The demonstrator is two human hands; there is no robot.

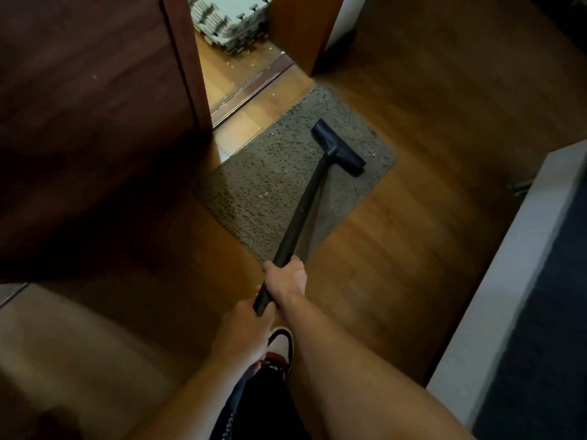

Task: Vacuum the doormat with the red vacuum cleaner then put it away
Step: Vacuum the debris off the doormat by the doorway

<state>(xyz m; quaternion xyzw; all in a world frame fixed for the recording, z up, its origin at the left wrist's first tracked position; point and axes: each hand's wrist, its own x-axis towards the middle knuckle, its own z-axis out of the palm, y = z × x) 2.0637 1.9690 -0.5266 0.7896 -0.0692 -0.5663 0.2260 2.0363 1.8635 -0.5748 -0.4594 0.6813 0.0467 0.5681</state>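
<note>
A grey speckled doormat (276, 182) lies on the wooden floor before an open doorway. The vacuum's black floor nozzle (338, 147) rests on the mat's far right part, with small pale crumbs around it. Its black tube (301, 208) slants back toward me. My right hand (286, 281) grips the tube near its lower end. Just behind it, my left hand (244, 328) holds the tube's end. The red body of the vacuum cleaner is out of view.
A dark wooden door (95, 122) stands at the left. The door threshold (251, 87) and stacked foam mats (232, 23) lie beyond. A white cabinet edge (524, 265) runs along the right. My shoe (281, 347) is on the floor below my hands.
</note>
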